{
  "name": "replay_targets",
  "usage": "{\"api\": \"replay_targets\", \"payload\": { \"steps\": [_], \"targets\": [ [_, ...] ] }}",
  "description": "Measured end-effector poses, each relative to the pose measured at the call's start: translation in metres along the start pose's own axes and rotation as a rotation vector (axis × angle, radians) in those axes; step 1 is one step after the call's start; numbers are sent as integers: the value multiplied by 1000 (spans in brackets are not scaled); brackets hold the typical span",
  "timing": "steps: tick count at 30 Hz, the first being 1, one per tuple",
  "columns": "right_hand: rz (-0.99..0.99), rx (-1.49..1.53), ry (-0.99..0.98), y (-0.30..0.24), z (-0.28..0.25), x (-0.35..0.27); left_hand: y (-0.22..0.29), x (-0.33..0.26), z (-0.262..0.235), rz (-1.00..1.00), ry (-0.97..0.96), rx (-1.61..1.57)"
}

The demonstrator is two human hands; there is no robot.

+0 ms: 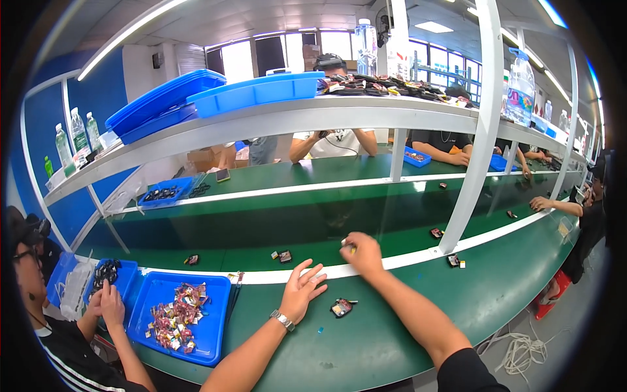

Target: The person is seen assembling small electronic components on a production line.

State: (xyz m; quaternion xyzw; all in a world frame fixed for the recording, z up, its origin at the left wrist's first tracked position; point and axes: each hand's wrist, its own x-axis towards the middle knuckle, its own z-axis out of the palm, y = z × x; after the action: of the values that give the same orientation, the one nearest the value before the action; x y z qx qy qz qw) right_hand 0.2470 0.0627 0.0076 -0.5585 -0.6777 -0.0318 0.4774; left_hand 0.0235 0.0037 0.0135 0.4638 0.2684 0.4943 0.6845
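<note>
Yellowish and tiny, the small part (pixel 351 247) sits pinched in the fingertips of the right hand (pixel 363 255), right at the white strip (pixel 405 260) that edges the moving green belt (pixel 274 222) — that grip is closed on it. At about seven o'clock from it the left hand (pixel 302 289) lies flat on the green counter (pixel 392 326), fingers spread, holding nothing. Just at four o'clock from that hand rests a dark little device with red in it (pixel 341 307), and similar pieces (pixel 283 256) ride the belt at ten o'clock.

My worry: a pinch that light could let the part slip onto the belt, where it might be carried off among the look-alikes. The right forearm also passes close above the dark device and could nudge it along the counter.

Farther out at eight o'clock, a blue tray (pixel 215 326) holds a heap of pinkish pieces, and a neighbour's hands (pixel 108 304) work beside it — a wide sweep of the left arm could jostle that tray.
</note>
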Motion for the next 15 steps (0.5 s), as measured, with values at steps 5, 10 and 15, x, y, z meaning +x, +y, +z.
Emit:
{"api": "replay_targets", "payload": {
  "steps": [5, 10, 15],
  "targets": [
    [204, -178, -79, 54, -9, 22, -7, 3, -14, -23, -109, -18],
    [-19, -250, 36, 6, -30, -6, -7, 3, -19, -31, -103, 109],
    [265, -54, -645, -98, -77, -61, -14, 5, -12, -5, -104, 350]
  ]
}}
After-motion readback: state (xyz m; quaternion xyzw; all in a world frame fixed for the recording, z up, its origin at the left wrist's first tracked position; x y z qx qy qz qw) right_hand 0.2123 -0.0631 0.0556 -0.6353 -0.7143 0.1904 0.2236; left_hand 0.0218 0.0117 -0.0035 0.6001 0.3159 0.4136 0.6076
